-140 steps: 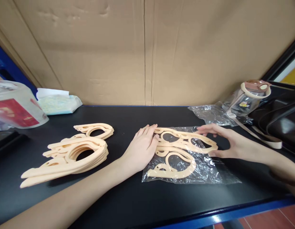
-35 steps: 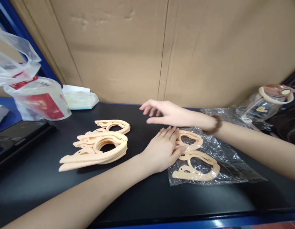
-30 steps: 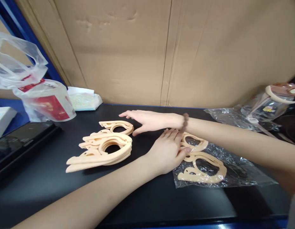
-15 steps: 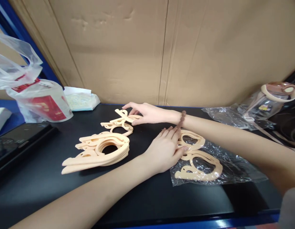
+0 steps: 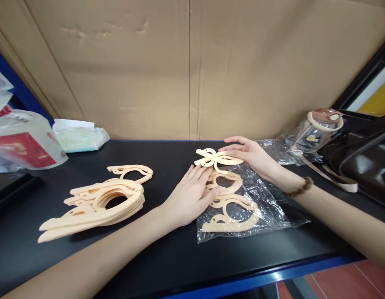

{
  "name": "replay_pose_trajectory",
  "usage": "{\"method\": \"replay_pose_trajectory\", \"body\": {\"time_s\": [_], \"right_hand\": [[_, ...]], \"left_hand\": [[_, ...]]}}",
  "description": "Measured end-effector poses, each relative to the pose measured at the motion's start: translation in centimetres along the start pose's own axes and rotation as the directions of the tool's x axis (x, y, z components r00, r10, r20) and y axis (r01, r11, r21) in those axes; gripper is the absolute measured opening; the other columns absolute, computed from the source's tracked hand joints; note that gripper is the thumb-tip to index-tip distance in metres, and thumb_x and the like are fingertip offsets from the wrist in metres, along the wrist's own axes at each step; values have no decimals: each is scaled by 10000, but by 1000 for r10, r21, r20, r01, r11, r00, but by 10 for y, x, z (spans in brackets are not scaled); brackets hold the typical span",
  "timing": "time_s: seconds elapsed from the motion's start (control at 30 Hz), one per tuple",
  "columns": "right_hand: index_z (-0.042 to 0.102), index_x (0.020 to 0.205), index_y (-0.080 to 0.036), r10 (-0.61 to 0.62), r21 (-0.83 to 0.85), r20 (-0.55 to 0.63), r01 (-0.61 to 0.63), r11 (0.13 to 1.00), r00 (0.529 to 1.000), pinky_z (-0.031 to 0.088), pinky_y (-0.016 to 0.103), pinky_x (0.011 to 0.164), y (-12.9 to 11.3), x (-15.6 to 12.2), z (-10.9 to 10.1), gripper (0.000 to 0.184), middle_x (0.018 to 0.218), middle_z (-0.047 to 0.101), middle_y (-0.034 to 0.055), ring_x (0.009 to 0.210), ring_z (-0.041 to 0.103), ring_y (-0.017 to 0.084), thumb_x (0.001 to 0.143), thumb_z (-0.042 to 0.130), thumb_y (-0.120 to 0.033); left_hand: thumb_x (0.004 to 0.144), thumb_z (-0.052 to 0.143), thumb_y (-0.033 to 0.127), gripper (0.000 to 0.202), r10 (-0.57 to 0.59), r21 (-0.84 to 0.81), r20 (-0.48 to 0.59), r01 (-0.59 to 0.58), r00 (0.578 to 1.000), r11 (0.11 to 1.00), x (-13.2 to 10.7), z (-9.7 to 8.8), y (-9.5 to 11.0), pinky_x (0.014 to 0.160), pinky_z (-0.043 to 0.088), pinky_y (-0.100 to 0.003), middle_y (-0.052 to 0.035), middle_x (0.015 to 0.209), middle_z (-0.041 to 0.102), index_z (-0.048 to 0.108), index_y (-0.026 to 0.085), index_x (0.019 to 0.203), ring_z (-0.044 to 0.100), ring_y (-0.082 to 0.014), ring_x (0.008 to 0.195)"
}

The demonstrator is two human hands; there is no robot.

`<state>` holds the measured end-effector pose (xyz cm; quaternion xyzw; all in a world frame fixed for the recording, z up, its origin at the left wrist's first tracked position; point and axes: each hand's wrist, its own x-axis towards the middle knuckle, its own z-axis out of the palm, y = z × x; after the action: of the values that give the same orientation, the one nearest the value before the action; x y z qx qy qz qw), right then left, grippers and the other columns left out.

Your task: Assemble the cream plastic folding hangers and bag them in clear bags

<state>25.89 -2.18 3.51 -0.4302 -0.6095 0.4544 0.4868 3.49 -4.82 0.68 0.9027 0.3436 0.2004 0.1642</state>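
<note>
My right hand (image 5: 253, 157) pinches a beige folding clothes hanger (image 5: 211, 156) by its right end, above the far edge of a clear plastic bag (image 5: 271, 209). Inside that bag lie beige folded hangers (image 5: 231, 227). My left hand (image 5: 190, 196) rests flat on the bag's left side, fingers stretched out and partly over the hangers. The held hanger's lower part is close to the left fingertips; whether they touch I cannot tell. To the left is a stack of the same hangers (image 5: 128, 207), with a single folded hanger (image 5: 142, 170) behind it.
The black table (image 5: 167, 265) has a blue front edge. A cardboard wall (image 5: 133, 74) closes off the back. At left stand a tissue pack (image 5: 80, 137) and a bagged container (image 5: 24, 141). A strapped bottle (image 5: 313, 131), crumpled plastic (image 5: 270, 151) and a dark bag (image 5: 366, 158) are at right.
My right hand has carried a hanger from behind the stack over to the plastic bag on the right. My left hand stays flat on the bag. The view has turned rightward.
</note>
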Motion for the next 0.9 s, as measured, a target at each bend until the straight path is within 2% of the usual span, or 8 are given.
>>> {"method": "replay_pose_trajectory", "body": {"time_s": [0.1, 0.2, 0.33, 0.5, 0.6, 0.73, 0.8, 0.9], "right_hand": [[549, 1129, -208, 30, 74, 0, -30, 997, 1000, 506, 372, 945, 1, -15, -3, 471, 1156, 667, 73, 1027, 653, 188, 707, 759, -221], [527, 1160, -223, 43, 71, 44, -46, 996, 998, 534, 360, 902, -5, -25, 7, 555, 1157, 655, 59, 993, 659, 181, 665, 770, -153], [481, 1179, -236, -66, -3, 85, 67, 998, 994, 573, 339, 783, -12, -44, 34, 523, 1000, 683, 24, 861, 679, 165, 722, 714, -135], [435, 1262, -265, -99, -87, 94, 107, 990, 991, 580, 335, 748, -12, -60, 50, 527, 956, 653, 4, 856, 661, 163, 791, 643, -153], [476, 1200, -231, -128, -73, 24, 129, 989, 992, 575, 333, 763, -10, -56, 46, 469, 968, 640, 25, 901, 640, 171, 771, 639, -137], [503, 1123, -221, -153, -59, -88, 148, 987, 984, 569, 340, 770, -4, -47, 37, 416, 945, 606, 23, 885, 612, 172, 740, 648, -143], [524, 1069, -217, -143, -70, -90, 137, 988, 986, 560, 352, 784, -2, -44, 34, 337, 926, 592, 17, 873, 605, 173, 755, 637, -172], [547, 1020, -209, -133, -86, -27, 130, 988, 991, 540, 361, 805, -2, -44, 33, 228, 924, 597, 19, 873, 604, 175, 803, 614, -234]], "left_hand": [[960, 346, 500, 592, -95, -176, -101, 76, 990, 982, 3, -3, 4, 1188, 100, -449, -126, 1475, 403, 417, 97, 1388, 267, -243, 1406], [937, 419, 506, 529, -220, -443, -144, 136, 965, 886, 4, -8, 12, 1129, 284, -434, -99, 1406, 487, 480, 161, 1334, 411, -250, 1318], [903, 550, 426, 391, -248, -687, -97, 115, 964, 718, 2, -10, 23, 908, 504, -348, -44, 1216, 634, 542, 236, 1245, 629, -204, 1020], [861, 626, 374, 333, -306, -805, -70, 127, 950, 580, 1, -10, 29, 702, 564, -265, -34, 1037, 701, 599, 211, 1150, 675, -179, 838], [829, 665, 362, 330, -354, -854, -59, 137, 934, 503, 3, -12, 27, 683, 572, -243, -36, 1007, 713, 622, 194, 1110, 687, -176, 819], [787, 708, 352, 302, -501, -874, -67, 191, 863, 446, 7, -16, 23, 706, 590, -264, -47, 1018, 710, 657, 173, 1025, 691, -198, 867], [789, 709, 350, 295, -549, -887, -53, 213, 834, 410, 7, -17, 22, 738, 587, -259, -46, 965, 714, 660, 163, 1012, 689, -191, 882], [803, 698, 339, 285, -549, -895, -5, 241, 836, 374, 7, -17, 21, 764, 583, -254, -37, 902, 707, 653, 157, 1017, 687, -179, 883]]}}
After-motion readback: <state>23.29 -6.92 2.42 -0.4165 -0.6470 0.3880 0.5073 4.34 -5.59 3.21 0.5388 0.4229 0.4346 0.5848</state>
